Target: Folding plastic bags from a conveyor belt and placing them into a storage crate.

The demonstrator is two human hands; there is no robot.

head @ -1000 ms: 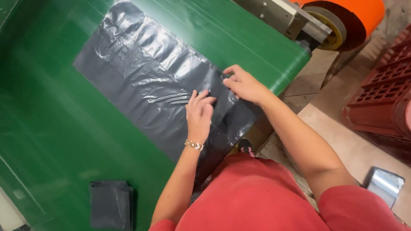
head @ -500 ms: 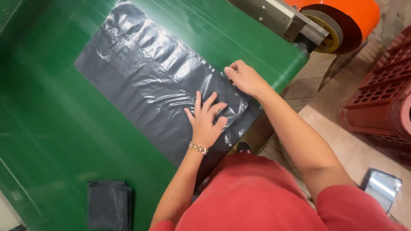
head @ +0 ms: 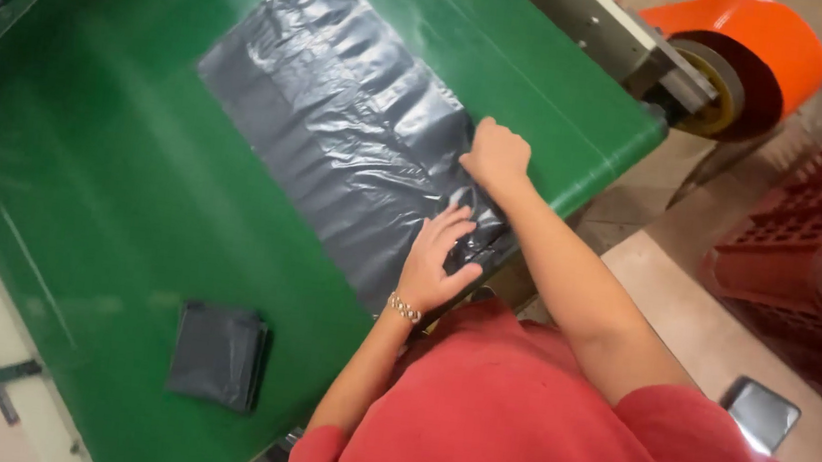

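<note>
My left hand [head: 436, 262] lies open, fingers spread flat on the near end of the thin, crinkled black plastic bag [head: 350, 135] stretched along the green table [head: 114, 182]. Just beyond, my right hand [head: 497, 155] is clenched on its far edge. It looks light, limp and slippery; I judge the edges the best hold.

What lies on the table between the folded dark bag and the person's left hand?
In the head view, only bare green table lies between the folded bag and the left hand, up to the edge of the flat grey plastic bag under that hand.
</note>
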